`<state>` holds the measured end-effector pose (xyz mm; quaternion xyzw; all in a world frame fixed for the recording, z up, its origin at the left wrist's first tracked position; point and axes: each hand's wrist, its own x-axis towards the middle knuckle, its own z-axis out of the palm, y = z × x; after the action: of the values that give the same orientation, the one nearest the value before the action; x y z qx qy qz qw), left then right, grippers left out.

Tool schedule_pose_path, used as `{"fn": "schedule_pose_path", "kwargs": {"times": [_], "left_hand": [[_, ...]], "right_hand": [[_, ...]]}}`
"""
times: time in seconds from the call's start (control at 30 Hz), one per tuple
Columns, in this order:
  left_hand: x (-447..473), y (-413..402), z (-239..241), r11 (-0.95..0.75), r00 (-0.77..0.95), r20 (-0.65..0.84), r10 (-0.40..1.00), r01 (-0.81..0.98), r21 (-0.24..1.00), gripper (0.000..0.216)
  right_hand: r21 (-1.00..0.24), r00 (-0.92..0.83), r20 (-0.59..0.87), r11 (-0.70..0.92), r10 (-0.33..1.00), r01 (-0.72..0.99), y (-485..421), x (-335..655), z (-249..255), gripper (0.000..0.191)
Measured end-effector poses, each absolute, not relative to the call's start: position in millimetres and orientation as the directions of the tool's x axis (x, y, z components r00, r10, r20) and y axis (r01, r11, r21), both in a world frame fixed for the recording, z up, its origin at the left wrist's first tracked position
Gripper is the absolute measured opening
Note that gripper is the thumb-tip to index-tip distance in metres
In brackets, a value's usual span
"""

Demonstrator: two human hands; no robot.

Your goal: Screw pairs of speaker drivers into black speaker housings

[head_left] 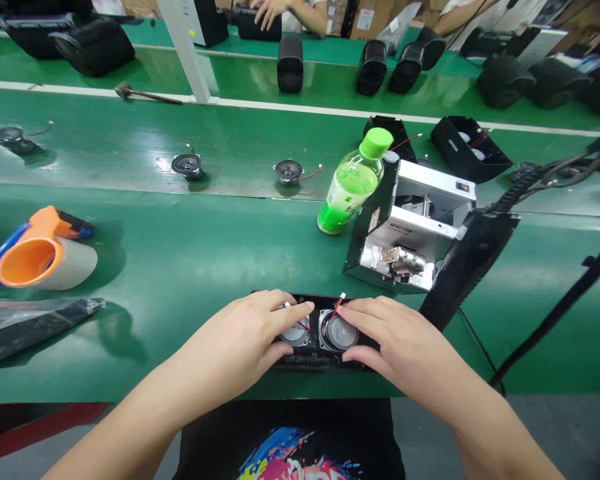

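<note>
A long black panel (317,362) lies at the table's front edge with two round speaker drivers in it, magnet backs facing up. My left hand (240,340) grips the left speaker driver (296,335), its thumb on the near side and its fingers over the far side. On the right speaker driver (344,333), the fingers and thumb of my right hand (397,333) close around the outer side. Red leads with small white plugs rise from both drivers. My fingers partly cover the drivers and the panel's ends.
A green-capped bottle (353,183) stands beside a metal box machine (405,230). At right is a black cabled arm (473,267). An orange-and-blue tape dispenser (43,250) and a plastic-wrapped bundle (35,327) lie left. Behind are loose drivers (288,172), black housings (470,150), and people across the line.
</note>
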<state>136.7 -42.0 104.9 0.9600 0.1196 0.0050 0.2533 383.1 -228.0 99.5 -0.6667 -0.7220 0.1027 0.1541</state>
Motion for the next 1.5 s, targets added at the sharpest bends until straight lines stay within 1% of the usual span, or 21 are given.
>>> {"fn": "schedule_pose_path", "kwargs": {"times": [0.07,0.13,0.2,0.27,0.3,0.37,0.47,0.53,0.67,0.73,0.8,0.87,1.0,1.1,1.17,1.23,1.3,1.4,1.43,1.47,1.5], "left_hand": [[134,-44,107,-0.844,0.957,0.057,0.285,0.222,0.488,0.051],[136,-49,106,-0.852,0.917,0.183,0.356,0.237,0.467,0.041],[143,-57,103,-0.855,0.887,0.245,0.392,0.252,0.454,0.038],[156,-64,99,-0.860,0.896,0.233,0.379,0.247,0.447,0.039],[163,-68,97,-0.864,0.910,0.211,0.356,0.235,0.444,0.042],[179,-74,94,-0.874,0.937,0.153,0.316,0.224,0.431,0.052],[196,-78,92,-0.892,0.965,0.066,0.253,0.206,0.403,0.059],[202,-78,92,-0.904,0.973,0.033,0.226,0.197,0.380,0.058],[205,-77,88,-0.912,0.976,0.005,0.218,0.202,0.356,0.055],[205,-76,86,-0.910,0.976,-0.001,0.218,0.203,0.361,0.051],[205,-75,85,-0.903,0.973,-0.004,0.231,0.216,0.370,0.050],[205,-75,85,-0.896,0.970,-0.008,0.241,0.226,0.383,0.049],[206,-76,87,-0.888,0.969,-0.023,0.246,0.235,0.396,0.047],[207,-76,89,-0.885,0.967,-0.051,0.249,0.248,0.394,0.047],[208,-76,90,-0.881,0.965,-0.069,0.255,0.261,0.395,0.048],[208,-77,91,-0.877,0.962,-0.080,0.260,0.270,0.398,0.048],[209,-78,91,-0.876,0.962,-0.089,0.258,0.272,0.397,0.047],[209,-79,90,-0.879,0.962,-0.093,0.255,0.271,0.392,0.047],[209,-79,89,-0.879,0.963,-0.090,0.255,0.270,0.394,0.047],[209,-79,89,-0.876,0.963,-0.089,0.256,0.270,0.400,0.048],[209,-79,88,-0.871,0.962,-0.091,0.258,0.273,0.409,0.050]], "right_hand": [[-0.429,0.012,0.174,0.064,0.985,0.901,-237,386,106,0.045],[-0.480,0.200,0.342,-0.012,0.918,0.877,-248,387,110,0.034],[-0.498,0.435,0.558,-0.134,0.707,0.857,-257,389,109,0.038],[-0.513,0.559,0.676,-0.238,0.481,0.825,-260,394,102,0.051],[-0.529,0.593,0.677,-0.273,0.436,0.804,-260,399,98,0.059],[-0.588,0.658,0.577,-0.312,0.484,0.746,-256,412,90,0.069],[-0.700,0.717,0.377,-0.327,0.587,0.636,-250,437,83,0.067],[-0.759,0.730,0.315,-0.301,0.607,0.578,-249,448,81,0.068],[-0.853,0.735,0.268,-0.201,0.623,0.482,-250,449,79,0.076],[-0.883,0.751,0.273,-0.154,0.600,0.444,-250,443,80,0.067],[-0.908,0.772,0.276,-0.108,0.573,0.405,-250,439,83,0.051],[-0.936,0.789,0.271,-0.042,0.552,0.351,-251,438,91,0.046],[-0.969,0.822,0.240,0.079,0.517,0.234,-252,440,115,0.055],[-0.978,0.861,0.196,0.155,0.470,0.139,-250,440,137,0.073],[-0.971,0.872,0.207,0.203,0.444,0.128,-248,438,151,0.087],[-0.957,0.849,0.257,0.245,0.462,0.156,-246,436,164,0.093],[-0.936,0.791,0.326,0.292,0.518,0.194,-242,434,177,0.084],[-0.901,0.714,0.421,0.345,0.559,0.262,-225,429,193,0.053],[-0.894,0.707,0.437,0.351,0.556,0.277,-216,427,196,0.047],[-0.885,0.703,0.455,0.362,0.547,0.291,-206,426,197,0.049],[-0.869,0.697,0.484,0.383,0.530,0.312,-196,425,196,0.057]]}}
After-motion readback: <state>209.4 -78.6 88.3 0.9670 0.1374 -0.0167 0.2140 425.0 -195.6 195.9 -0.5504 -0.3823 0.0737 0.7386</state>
